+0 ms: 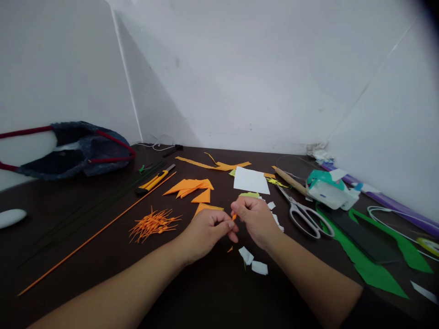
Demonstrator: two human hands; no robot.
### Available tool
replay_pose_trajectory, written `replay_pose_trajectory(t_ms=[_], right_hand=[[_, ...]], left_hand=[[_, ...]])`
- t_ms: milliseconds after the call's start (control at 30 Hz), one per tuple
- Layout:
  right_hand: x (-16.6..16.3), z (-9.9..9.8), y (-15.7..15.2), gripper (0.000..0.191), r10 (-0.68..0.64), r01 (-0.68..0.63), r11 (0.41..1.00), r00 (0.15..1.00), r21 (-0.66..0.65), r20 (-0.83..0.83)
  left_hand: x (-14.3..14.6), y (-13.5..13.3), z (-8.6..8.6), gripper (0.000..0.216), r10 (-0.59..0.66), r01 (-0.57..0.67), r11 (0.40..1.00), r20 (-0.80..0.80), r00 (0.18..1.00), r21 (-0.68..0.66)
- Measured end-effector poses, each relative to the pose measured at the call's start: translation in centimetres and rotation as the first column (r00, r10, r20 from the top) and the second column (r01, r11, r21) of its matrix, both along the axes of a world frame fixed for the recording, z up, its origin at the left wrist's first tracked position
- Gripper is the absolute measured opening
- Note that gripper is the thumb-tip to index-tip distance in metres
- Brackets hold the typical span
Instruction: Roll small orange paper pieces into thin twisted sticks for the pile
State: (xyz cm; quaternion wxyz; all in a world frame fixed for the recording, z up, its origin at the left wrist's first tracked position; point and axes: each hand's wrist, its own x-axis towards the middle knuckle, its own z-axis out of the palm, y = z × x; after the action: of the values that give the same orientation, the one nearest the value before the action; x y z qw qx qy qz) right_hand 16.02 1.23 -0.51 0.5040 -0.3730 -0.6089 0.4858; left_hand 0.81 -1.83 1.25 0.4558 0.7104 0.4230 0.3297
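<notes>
Head view: small, slim orange piece, apparently paper (234, 217), on the near side of the white square paper sheet (252, 180). Right hand (256, 218): pinching it. Left hand (205, 232): at it, hold unclear. Likely light, soft, tearable; best gripped by its ends.

Small orange piece (234, 217), slim, slightly tilted, partly hidden, pinched in right grip (254, 217), near left grip (207, 230)

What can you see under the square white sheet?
From under the white sheet, yellow-green paper peeks out left and an orange strip right; anything else beneath is covered.
</notes>
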Motion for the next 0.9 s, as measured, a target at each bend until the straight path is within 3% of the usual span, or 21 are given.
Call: replay_pose_trajectory(t_ms=[100, 200, 500, 700, 900], right_hand=[[0.34, 0.20, 0.03, 0.014, 0.109, -0.110, 0.994, 0.992, -0.014, -0.057], [0.35, 0.18, 0.06, 0.012, 0.040, -0.039, 0.999, 0.999, 0.011, -0.036], [-0.56, -0.33, 0.24, 0.038, -0.179, 0.182, 0.983, 0.980, 0.024, -0.082], [-0.09, -0.07, 0.22, 0.015, -0.023, 0.025, 0.999, 0.997, 0.034, -0.072], [-0.06, -0.38, 0.46, 0.029, -0.121, 0.122, 0.990, 0.993, 0.067, -0.014]], left_hand=[[-0.09, 0.07, -0.13, 0.026, 0.002, -0.002, 1.000, 0.053, 0.999, -0.004], [-0.15, 0.04, -0.12, 0.028, -0.011, 0.011, 1.000, 0.057, 0.998, 0.002], [-0.18, 0.18, -0.43, 0.025, -0.016, 0.016, 1.000, -0.015, 1.000, 0.004], [-0.26, 0.16, -0.44, 0.025, -0.012, 0.012, 1.000, 0.003, 1.000, -0.003], [-0.28, 0.25, -0.53, 0.025, -0.011, 0.011, 1.000, -0.015, 1.000, -0.015]])
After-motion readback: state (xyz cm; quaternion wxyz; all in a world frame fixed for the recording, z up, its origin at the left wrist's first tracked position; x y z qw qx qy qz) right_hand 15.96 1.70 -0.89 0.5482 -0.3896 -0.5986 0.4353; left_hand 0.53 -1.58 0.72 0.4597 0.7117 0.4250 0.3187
